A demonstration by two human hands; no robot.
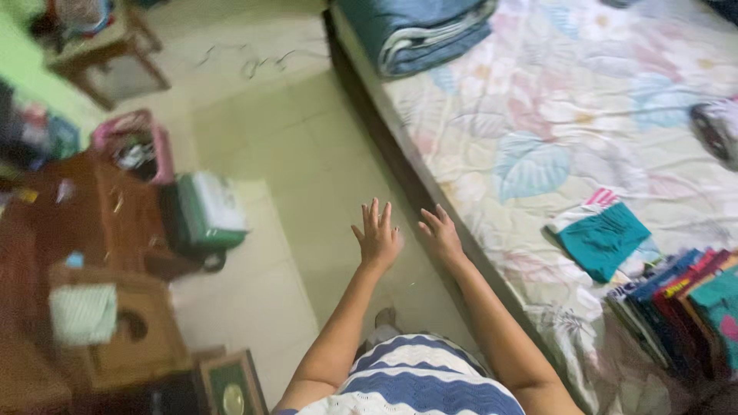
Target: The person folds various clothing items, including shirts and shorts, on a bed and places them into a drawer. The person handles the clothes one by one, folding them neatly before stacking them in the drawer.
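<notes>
My left hand [377, 234] is stretched out in front of me over the pale tiled floor [307, 154], fingers spread, holding nothing. My right hand [440, 232] is right beside it, also empty with fingers apart, close to the dark edge of the bed [400, 154]. The bed carries a floral sheet [553, 115]. On it lie a folded teal cloth [603, 238], a stack of folded coloured clothes [684, 307] at the near right, and a folded blue blanket [419, 27] at the far end.
To the left stand a wooden cabinet [100, 215], a green and white box [204, 211], a pink basket [134, 142] and a wooden stool [115, 58]. A framed picture [231, 384] leans near my feet. A dark bundle [719, 131] lies at the bed's right edge.
</notes>
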